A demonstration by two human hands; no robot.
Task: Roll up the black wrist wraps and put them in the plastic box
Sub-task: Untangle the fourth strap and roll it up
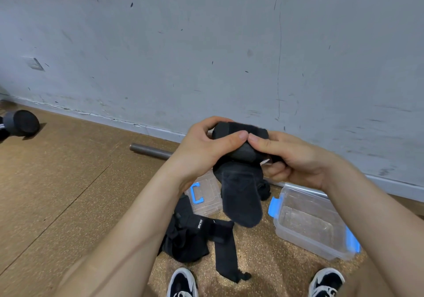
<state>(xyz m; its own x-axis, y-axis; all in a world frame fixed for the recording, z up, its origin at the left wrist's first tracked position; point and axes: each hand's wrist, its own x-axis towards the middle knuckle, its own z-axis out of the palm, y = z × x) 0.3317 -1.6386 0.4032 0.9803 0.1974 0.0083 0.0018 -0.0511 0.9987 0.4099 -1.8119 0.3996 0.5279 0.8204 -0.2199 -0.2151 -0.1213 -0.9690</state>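
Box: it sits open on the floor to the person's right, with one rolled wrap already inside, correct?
No. The head view shows the box open on the floor at the right, but with nothing inside; the partly rolled wrap is held in the left hand and right hand.

Plastic box (309,225) lies right of lid (206,195), wrist wraps (197,239) before it.

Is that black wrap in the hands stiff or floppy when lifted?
Probably floppy: the wrap lets its loose tail droop below the hands. Likely light: the left hand and right hand pinch it with thumbs and fingers. The roll could unwind if released.
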